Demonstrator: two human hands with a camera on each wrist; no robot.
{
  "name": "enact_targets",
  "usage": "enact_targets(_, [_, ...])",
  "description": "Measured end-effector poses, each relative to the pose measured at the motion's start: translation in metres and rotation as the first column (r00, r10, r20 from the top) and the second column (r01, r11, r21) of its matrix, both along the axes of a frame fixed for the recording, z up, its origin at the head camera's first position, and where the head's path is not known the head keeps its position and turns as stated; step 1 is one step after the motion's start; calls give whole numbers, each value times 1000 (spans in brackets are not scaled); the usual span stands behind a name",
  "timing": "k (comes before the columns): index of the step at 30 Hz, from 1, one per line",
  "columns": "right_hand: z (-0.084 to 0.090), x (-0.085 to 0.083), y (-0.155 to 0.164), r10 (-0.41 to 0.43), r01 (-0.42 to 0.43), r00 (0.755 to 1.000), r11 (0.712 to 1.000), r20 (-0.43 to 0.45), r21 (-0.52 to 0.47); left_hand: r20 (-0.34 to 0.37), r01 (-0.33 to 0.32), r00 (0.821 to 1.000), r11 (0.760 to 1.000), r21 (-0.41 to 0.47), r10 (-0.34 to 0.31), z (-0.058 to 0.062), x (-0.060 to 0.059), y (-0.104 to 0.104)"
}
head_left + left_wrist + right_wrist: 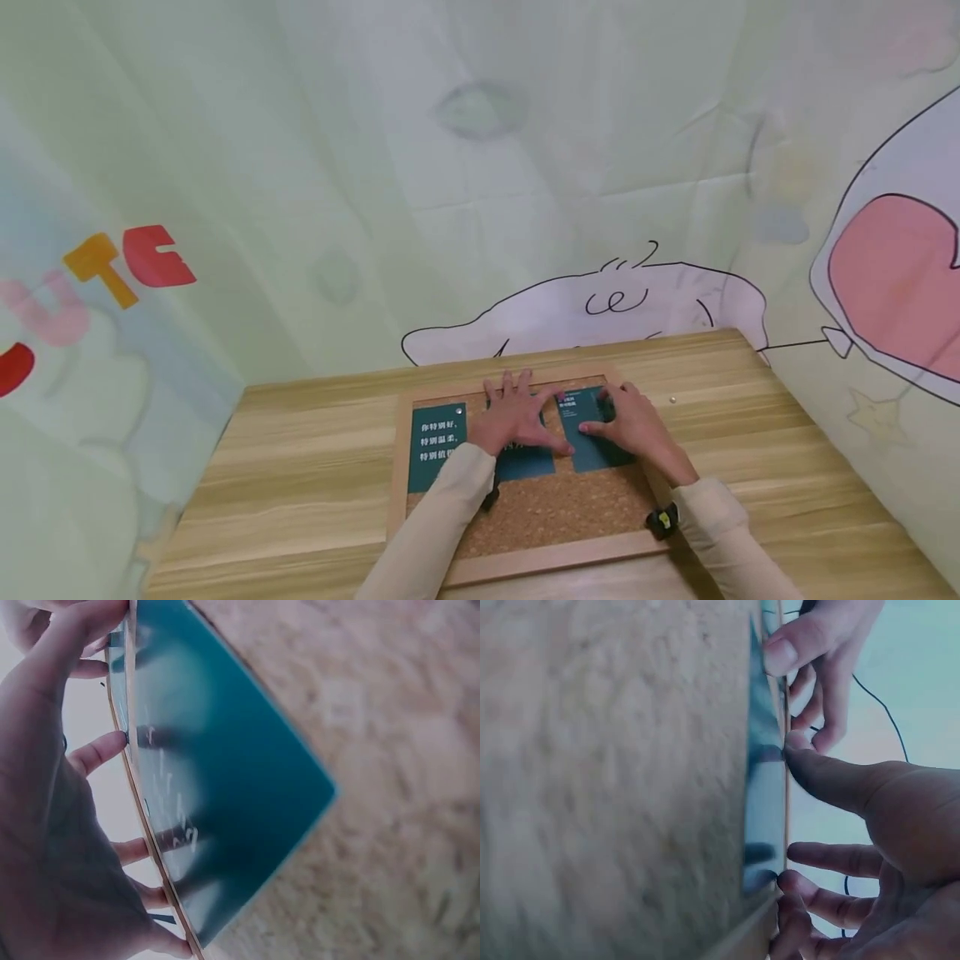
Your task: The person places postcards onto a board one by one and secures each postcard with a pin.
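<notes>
A wood-framed cork board [555, 517] bears three dark teal cards in a row. White characters show on the left card [429, 425]. My left hand [516, 421] spreads its fingers over the middle card [528, 467], hiding much of it, with thumb and index finger reaching towards the right card [588, 454]. On that right card my right hand [630, 423] rests its thumb and fingertips, near its upper right part. From the right wrist view, the right hand [907, 832] has its thumb and index finger extended against the card [763, 825], other fingers bent at the board's edge.
A pale round pin [459, 411] sits at the left card's top corner. Another small pale thing [672, 400] lies on the wooden table [315, 467], right of the board. A printed cloth backdrop [375, 208] stands behind and at both sides.
</notes>
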State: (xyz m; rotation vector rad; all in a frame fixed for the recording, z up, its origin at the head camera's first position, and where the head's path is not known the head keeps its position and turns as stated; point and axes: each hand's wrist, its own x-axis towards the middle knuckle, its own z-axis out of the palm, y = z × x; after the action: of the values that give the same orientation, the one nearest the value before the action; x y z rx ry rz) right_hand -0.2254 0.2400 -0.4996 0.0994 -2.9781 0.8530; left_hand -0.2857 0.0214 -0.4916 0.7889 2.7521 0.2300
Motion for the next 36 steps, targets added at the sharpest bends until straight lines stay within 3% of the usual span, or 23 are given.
enact_targets(9, [9, 8, 41, -76, 71, 995, 995, -66, -68, 14, 1, 1000, 1000, 6, -1, 5, 3, 1])
enact_targets(20, [-3, 12, 102, -151, 147, 985, 988, -87, -49, 26, -3, 1000, 1000, 9, 3, 3, 1, 1])
enact_targets(36, [-14, 8, 119, -193, 189, 979, 980, -69, -57, 32, -3, 999, 1000, 16, 2, 3, 0, 1])
